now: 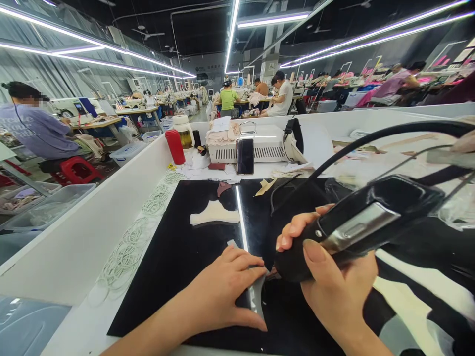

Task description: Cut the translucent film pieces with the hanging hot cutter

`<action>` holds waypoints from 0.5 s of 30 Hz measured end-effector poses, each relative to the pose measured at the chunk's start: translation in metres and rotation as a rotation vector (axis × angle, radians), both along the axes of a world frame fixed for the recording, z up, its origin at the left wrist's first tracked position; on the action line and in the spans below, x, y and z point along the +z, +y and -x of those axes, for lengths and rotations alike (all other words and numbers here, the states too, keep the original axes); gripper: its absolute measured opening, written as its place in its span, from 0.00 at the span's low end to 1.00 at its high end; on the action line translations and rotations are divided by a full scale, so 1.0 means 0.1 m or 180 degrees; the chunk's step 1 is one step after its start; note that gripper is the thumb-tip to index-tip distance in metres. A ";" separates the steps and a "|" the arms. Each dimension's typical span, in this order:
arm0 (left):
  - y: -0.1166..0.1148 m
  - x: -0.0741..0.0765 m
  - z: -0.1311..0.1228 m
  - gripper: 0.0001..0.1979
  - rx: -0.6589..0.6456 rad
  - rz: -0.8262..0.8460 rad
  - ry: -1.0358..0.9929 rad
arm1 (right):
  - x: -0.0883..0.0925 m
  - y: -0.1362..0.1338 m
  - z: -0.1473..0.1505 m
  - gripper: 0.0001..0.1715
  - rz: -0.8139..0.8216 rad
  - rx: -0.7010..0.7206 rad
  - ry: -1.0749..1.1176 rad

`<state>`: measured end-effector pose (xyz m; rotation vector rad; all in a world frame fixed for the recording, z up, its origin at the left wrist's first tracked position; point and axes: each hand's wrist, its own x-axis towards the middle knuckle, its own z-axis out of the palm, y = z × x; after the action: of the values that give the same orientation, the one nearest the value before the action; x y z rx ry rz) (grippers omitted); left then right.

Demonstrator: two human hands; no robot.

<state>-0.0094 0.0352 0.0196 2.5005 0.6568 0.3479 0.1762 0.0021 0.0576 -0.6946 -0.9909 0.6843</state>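
My right hand [330, 277] is wrapped round a black hand-held iron [356, 227] with a metal plate on its body; its rounded tip presses down near the front of a glossy black work mat [178, 257]. A black cable [371, 141] runs from the iron up to the right. My left hand [226, 291] lies flat with fingers stretched out, pinning a small dark fabric piece [256, 296] to the mat just left of the iron's tip. A cream-coloured cut piece [214, 213] lies farther back on the mat.
White walls [111, 217] fence the bench. Several white rubber rings [126, 247] lie along the left. A white box [260, 143], a phone [245, 155], a red bottle [175, 146] and a jar [182, 129] stand at the back. Other people sit at benches beyond.
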 end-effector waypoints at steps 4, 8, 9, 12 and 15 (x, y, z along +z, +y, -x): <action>0.02 0.02 0.02 0.37 -0.0032 0.0023 0.0013 | -0.03 0.02 0.02 0.22 -0.0045 0.0053 -0.0003; 0.02 0.02 0.02 0.37 -0.0043 0.0030 -0.0007 | -0.06 0.01 0.02 0.22 -0.0052 0.0063 -0.0029; 0.01 0.02 0.02 0.37 -0.0042 0.0037 -0.0009 | -0.06 0.01 0.02 0.22 -0.0058 0.0065 -0.0034; 0.01 0.01 0.02 0.38 -0.0040 0.0066 -0.0018 | -0.06 0.00 0.02 0.21 -0.0077 0.0105 -0.0028; 0.02 0.02 0.02 0.38 -0.0040 0.0070 -0.0024 | -0.06 -0.01 0.03 0.19 -0.0090 0.0087 -0.0020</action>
<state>-0.0116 0.0371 0.0218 2.4801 0.6383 0.3434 0.1733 0.0015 0.0520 -0.6600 -1.0156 0.6912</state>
